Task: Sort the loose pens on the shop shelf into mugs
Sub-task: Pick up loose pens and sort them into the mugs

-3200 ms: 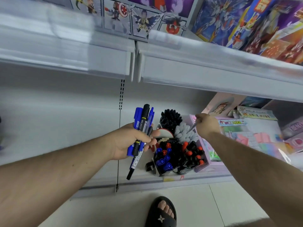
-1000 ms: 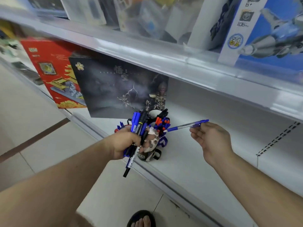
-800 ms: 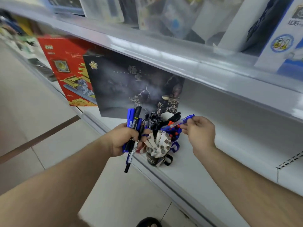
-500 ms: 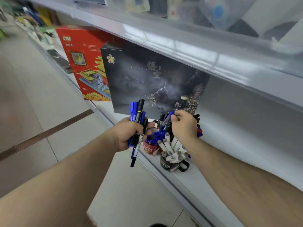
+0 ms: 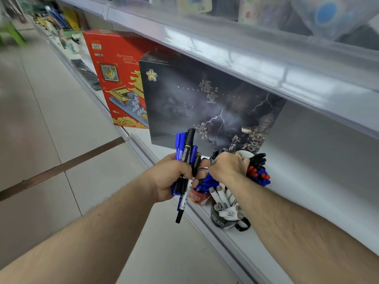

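Note:
My left hand (image 5: 174, 177) grips a bundle of blue and black markers (image 5: 185, 150) upright, just left of the mugs. My right hand (image 5: 229, 166) is curled over the cluster of mugs, its fingers pinching a dark pen (image 5: 214, 155) that sticks up above the red mug (image 5: 196, 198) of blue pens (image 5: 207, 181). In front stands a dark mug (image 5: 220, 219) full of white markers (image 5: 223, 199). Behind my right hand are black pens (image 5: 258, 158) and red- and blue-capped pens (image 5: 259, 175); their mugs are mostly hidden.
The mugs stand near the front edge of a white shelf (image 5: 307, 201). A dark boxed set (image 5: 205, 109) and a red boxed set (image 5: 114, 78) stand just behind and to the left. The upper shelf edge (image 5: 246, 58) overhangs. Tiled floor (image 5: 51, 140) lies to the left.
My right hand carried a blue pen from the open shelf to the mugs and lowered onto them. My left hand stayed beside the mugs with its bundle.

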A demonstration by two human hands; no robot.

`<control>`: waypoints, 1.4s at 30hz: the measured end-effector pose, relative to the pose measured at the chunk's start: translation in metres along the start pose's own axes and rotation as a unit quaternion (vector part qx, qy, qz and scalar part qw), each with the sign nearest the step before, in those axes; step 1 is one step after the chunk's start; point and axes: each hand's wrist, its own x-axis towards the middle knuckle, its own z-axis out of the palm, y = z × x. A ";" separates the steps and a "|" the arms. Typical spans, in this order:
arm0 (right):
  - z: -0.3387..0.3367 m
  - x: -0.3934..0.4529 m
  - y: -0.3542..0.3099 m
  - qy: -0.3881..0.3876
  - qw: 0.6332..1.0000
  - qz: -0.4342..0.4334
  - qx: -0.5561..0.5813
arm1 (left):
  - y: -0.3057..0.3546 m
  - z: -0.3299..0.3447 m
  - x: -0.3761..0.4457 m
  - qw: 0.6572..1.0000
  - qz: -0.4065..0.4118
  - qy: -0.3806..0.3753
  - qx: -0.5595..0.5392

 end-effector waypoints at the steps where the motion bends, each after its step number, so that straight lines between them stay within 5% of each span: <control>1: -0.005 -0.002 0.000 0.037 0.997 0.002 0.065 | 0.000 0.000 0.000 1.000 -0.003 -0.016 -0.008; 5: -0.048 -0.034 0.005 0.038 0.891 0.030 0.451 | 0.000 0.012 0.001 0.997 -0.019 -0.072 -0.023; 10: -0.097 -0.103 0.021 -0.018 0.781 0.007 0.625 | 0.001 0.048 -0.004 0.991 -0.028 -0.129 -0.006; 23: -0.139 -0.170 0.106 0.191 0.923 0.009 0.335 | -0.031 0.152 -0.026 0.978 -0.078 -0.193 -0.029; 28: -0.145 -0.197 0.140 0.259 0.937 0.039 0.233 | -0.052 0.194 -0.035 0.975 -0.084 -0.202 -0.038; 32: -0.151 -0.214 0.170 0.223 0.935 0.063 0.267 | -0.063 0.219 -0.044 0.965 -0.108 -0.239 -0.024; 35: -0.163 -0.223 0.196 0.215 0.860 0.129 0.444 | -0.069 0.229 -0.044 0.963 -0.133 -0.233 -0.007; 39: -0.181 -0.231 0.226 0.232 0.679 0.183 0.671 | -0.080 0.235 -0.043 0.962 -0.154 -0.203 0.095; 42: -0.172 -0.234 0.237 0.193 0.711 0.202 0.645 | -0.087 0.239 -0.043 0.954 -0.173 -0.201 0.142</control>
